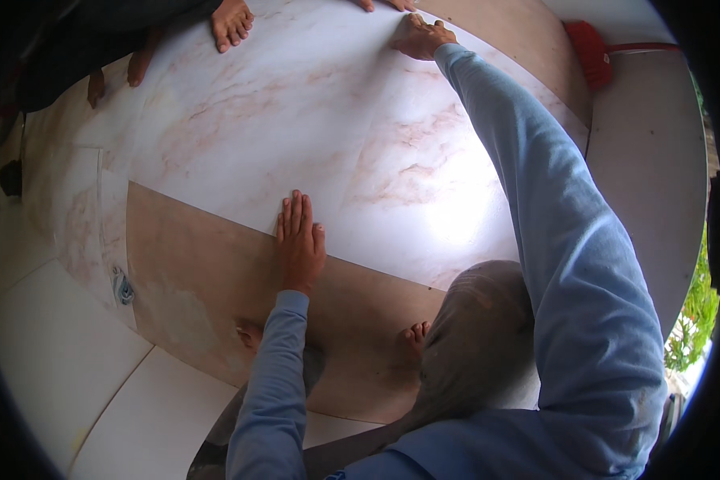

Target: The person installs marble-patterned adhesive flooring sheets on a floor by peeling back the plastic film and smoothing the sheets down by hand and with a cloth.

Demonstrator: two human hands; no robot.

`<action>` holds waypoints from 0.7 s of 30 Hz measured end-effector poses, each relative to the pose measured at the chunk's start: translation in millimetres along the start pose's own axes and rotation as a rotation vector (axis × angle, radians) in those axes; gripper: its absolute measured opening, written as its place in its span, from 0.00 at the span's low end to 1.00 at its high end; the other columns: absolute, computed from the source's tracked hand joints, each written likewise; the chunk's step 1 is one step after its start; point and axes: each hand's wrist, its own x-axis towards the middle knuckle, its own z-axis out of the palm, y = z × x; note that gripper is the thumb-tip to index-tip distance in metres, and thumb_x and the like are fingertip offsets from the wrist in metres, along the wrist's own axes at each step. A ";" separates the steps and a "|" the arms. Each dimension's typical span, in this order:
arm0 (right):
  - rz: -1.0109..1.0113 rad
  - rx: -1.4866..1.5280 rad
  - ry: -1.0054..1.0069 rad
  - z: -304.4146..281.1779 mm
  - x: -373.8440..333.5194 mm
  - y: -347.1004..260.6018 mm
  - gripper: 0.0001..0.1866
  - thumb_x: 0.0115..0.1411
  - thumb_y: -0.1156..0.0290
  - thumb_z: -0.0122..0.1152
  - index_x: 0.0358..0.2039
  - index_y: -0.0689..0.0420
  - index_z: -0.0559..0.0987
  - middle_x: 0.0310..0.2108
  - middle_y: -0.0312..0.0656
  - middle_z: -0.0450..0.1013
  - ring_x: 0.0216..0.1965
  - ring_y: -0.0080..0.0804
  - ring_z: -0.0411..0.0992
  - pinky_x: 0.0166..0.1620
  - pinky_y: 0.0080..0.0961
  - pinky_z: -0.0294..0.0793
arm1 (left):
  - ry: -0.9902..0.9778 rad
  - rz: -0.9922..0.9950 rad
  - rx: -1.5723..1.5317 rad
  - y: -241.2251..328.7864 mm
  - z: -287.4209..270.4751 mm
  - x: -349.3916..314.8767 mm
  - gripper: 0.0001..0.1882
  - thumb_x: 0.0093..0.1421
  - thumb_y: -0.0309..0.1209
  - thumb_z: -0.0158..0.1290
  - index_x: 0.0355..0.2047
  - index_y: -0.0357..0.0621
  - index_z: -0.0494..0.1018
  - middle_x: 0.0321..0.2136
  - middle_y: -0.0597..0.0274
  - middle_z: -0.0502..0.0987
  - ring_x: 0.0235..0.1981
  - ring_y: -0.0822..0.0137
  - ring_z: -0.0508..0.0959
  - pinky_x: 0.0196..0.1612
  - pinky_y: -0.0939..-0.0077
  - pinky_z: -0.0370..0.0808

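A large white sheet with pinkish-brown marble veining (296, 120) lies over a brown board (208, 256). My left hand (300, 244) rests flat across the sheet's near edge, fingers stretched together and pointing away from me, palm partly over the brown surface. Reaching far forward, my right hand (422, 38) presses on the sheet close to its far edge, with its fingers spread and nothing seen in them. Just left of it, the fingertips of another person's hand (388, 4) touch the sheet at the top rim of the picture.
Another person's bare foot (232, 24) stands on the sheet at the far left. A red cloth-like item (589, 54) lies by the pale panel (648, 168) on the right. Narrow marble-patterned strips (80, 208) and a small bluish crumpled thing (122, 286) are at left. My bent knee (484, 320) is near the sheet.
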 end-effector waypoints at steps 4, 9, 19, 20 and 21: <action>0.006 0.014 -0.032 -1.4 0.8 2.8 0.58 0.66 0.25 0.53 0.85 0.48 0.50 0.82 0.47 0.55 0.83 0.59 0.48 0.80 0.47 0.57 | -0.004 -0.044 0.029 32.9 0.2 -3.4 0.38 0.74 0.41 0.53 0.80 0.42 0.58 0.82 0.49 0.54 0.78 0.41 0.61 0.77 0.47 0.61; -0.027 0.030 -0.012 -7.3 -3.9 5.1 0.59 0.67 0.27 0.55 0.84 0.53 0.49 0.82 0.49 0.56 0.82 0.62 0.49 0.81 0.47 0.54 | -0.192 -0.046 -0.118 149.7 -0.9 -9.2 0.43 0.71 0.48 0.59 0.80 0.45 0.57 0.79 0.28 0.51 0.58 0.34 0.81 0.57 0.47 0.82; -0.027 0.024 -0.036 -5.4 -1.2 0.7 0.58 0.67 0.27 0.54 0.84 0.52 0.48 0.83 0.49 0.53 0.83 0.62 0.46 0.82 0.46 0.51 | -0.272 -0.106 -0.015 179.0 27.4 -7.3 0.53 0.65 0.51 0.65 0.83 0.51 0.52 0.74 0.06 0.42 0.35 0.43 0.89 0.42 0.60 0.85; -0.026 0.033 -0.069 -9.4 -5.2 -6.0 0.59 0.67 0.26 0.54 0.85 0.50 0.48 0.83 0.48 0.52 0.83 0.62 0.46 0.81 0.45 0.52 | -0.278 -0.118 -0.007 175.0 27.4 -9.6 0.53 0.65 0.52 0.65 0.83 0.52 0.52 0.74 0.05 0.41 0.35 0.42 0.89 0.42 0.60 0.85; -0.013 0.025 -0.061 -11.3 -3.5 -3.0 0.59 0.67 0.26 0.54 0.85 0.50 0.48 0.83 0.48 0.52 0.83 0.62 0.46 0.81 0.45 0.52 | -0.283 -0.115 -0.011 177.2 27.8 -9.6 0.53 0.65 0.52 0.65 0.83 0.53 0.51 0.74 0.05 0.41 0.35 0.42 0.88 0.42 0.60 0.85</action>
